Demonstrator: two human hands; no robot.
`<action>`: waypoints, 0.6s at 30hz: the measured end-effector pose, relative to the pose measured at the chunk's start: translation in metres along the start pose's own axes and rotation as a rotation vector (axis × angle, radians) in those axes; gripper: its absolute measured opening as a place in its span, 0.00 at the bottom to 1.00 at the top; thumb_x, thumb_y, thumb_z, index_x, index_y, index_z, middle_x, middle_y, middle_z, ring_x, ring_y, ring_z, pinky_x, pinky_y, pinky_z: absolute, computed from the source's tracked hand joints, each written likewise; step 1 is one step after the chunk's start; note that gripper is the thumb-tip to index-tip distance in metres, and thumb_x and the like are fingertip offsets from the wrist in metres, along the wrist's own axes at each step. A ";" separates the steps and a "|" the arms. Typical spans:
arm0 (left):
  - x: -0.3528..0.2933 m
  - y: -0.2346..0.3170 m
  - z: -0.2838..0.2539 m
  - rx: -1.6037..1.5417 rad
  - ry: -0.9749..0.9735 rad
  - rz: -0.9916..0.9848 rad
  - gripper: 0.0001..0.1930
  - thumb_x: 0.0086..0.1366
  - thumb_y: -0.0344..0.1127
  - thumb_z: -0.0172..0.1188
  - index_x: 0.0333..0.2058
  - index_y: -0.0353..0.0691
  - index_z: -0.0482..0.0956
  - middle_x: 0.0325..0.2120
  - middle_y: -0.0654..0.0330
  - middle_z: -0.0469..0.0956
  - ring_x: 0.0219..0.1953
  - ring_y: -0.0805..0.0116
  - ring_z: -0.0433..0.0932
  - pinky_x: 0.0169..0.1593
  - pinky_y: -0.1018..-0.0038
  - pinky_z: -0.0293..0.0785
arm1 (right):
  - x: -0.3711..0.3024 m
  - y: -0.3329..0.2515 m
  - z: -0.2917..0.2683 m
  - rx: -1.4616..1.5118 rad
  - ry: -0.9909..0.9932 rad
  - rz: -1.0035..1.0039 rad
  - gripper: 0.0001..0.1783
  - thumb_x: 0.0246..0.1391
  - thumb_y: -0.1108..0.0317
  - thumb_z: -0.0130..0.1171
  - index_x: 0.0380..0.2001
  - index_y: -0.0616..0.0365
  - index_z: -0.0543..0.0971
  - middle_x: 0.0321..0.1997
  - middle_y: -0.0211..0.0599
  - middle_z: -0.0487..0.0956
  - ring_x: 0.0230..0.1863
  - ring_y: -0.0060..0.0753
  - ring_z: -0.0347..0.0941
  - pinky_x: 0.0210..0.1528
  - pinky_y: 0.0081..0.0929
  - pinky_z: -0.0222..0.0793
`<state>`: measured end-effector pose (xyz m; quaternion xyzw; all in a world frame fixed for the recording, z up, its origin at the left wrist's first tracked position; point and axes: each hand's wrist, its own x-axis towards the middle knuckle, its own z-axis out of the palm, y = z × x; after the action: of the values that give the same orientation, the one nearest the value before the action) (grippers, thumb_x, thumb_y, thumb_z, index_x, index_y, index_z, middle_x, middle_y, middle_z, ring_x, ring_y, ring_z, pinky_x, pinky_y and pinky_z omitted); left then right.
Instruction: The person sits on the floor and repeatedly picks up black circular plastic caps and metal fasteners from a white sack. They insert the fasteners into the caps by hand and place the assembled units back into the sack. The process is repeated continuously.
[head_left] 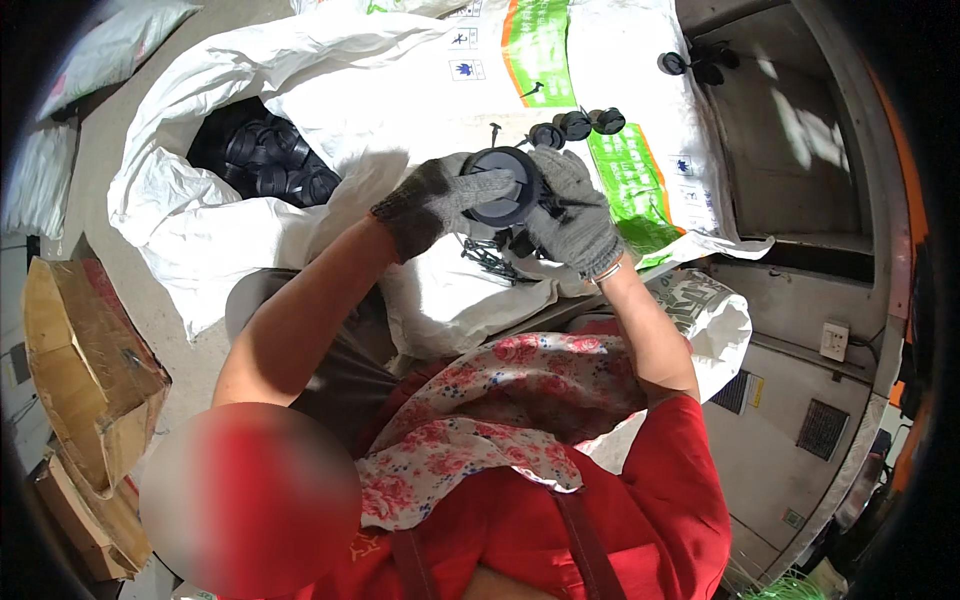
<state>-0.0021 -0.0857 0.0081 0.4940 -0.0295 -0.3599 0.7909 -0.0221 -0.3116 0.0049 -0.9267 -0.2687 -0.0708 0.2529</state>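
Note:
Between my two hands, above the white sack, is a black round plastic cap. My left hand, in a grey glove, grips its left side, with fingers lying across its face. Around the right edge curl the gloved fingers of my right hand; its fingertips are partly hidden behind the cap. Below the cap lies a small pile of thin black plastic pieces. Just beyond my right hand, several black round caps stand in a row. Two loose small black pegs lie nearby.
At left, an open white woven sack holds many black plastic parts. A cardboard box stands at far left. More black caps lie at the upper right, beside a grey metal cabinet. A floral apron covers my lap.

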 end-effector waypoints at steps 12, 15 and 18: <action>-0.010 0.005 -0.020 -0.823 -0.463 -0.280 0.34 0.57 0.40 0.62 0.59 0.37 0.58 0.51 0.55 0.71 0.54 0.55 0.70 0.59 0.61 0.64 | 0.024 -0.029 -0.019 -0.379 0.190 -0.378 0.22 0.35 0.70 0.57 0.41 0.58 0.76 0.37 0.40 0.73 0.45 0.45 0.69 0.54 0.44 0.63; -0.008 0.011 -0.012 0.151 -0.303 0.045 0.29 0.55 0.39 0.61 0.54 0.35 0.64 0.43 0.53 0.75 0.43 0.60 0.75 0.48 0.66 0.71 | 0.030 -0.028 -0.026 -0.397 0.118 -0.431 0.21 0.35 0.69 0.57 0.40 0.57 0.76 0.41 0.39 0.72 0.48 0.44 0.68 0.54 0.46 0.62; -0.008 0.000 -0.002 1.051 0.034 0.741 0.19 0.46 0.33 0.61 0.39 0.35 0.71 0.27 0.53 0.75 0.31 0.56 0.76 0.38 0.66 0.74 | 0.034 -0.036 -0.027 -0.370 -0.156 -0.286 0.22 0.34 0.66 0.60 0.39 0.57 0.77 0.34 0.37 0.75 0.42 0.43 0.71 0.53 0.40 0.63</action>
<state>-0.0076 -0.0800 0.0094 0.7783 -0.3582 0.0073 0.5156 -0.0128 -0.2836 0.0524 -0.9123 -0.3985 -0.0823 0.0450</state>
